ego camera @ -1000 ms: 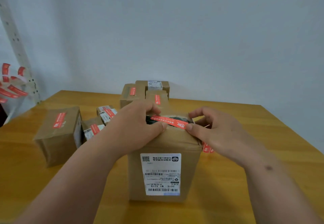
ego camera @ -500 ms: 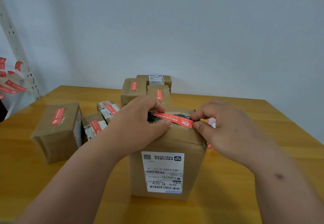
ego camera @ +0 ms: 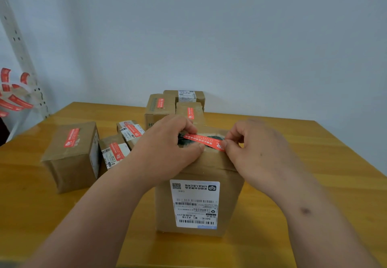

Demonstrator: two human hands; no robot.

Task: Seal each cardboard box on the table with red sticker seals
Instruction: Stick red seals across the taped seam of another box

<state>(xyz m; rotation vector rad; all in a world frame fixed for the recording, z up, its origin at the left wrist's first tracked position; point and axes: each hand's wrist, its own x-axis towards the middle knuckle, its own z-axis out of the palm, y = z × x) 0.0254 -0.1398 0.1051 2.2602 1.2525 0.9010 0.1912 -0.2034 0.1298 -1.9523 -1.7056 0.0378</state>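
We have a tall cardboard box (ego camera: 199, 184) standing upright near the front middle of the wooden table (ego camera: 314, 163), white shipping label (ego camera: 195, 203) facing us, print upside down. Both hands sit on its top. Our left hand (ego camera: 165, 150) is curled over the top left edge, thumb and forefinger pinching the left end of a red sticker (ego camera: 204, 142). Our right hand (ego camera: 259, 152) is curled too, thumb and forefinger pinching the right end of the same sticker at the top right edge. The sticker stretches between the two hands across the box top, over a dark patch there. Can't tell whether it is fully stuck down or just above the surface.

Left of us, a wide box (ego camera: 72, 156) lies with a red seal on top. Between it and the tall box, two small boxes (ego camera: 117, 150) lie close together, each with a label and a red seal. Behind the tall box, three more boxes (ego camera: 161, 106) are bunched together; two show red seals, the rear one shows a white label.

Far left, off the table, a strip of red stickers (ego camera: 14, 102) hangs beside a white perforated metal post (ego camera: 18, 43). Plain pale wall behind.
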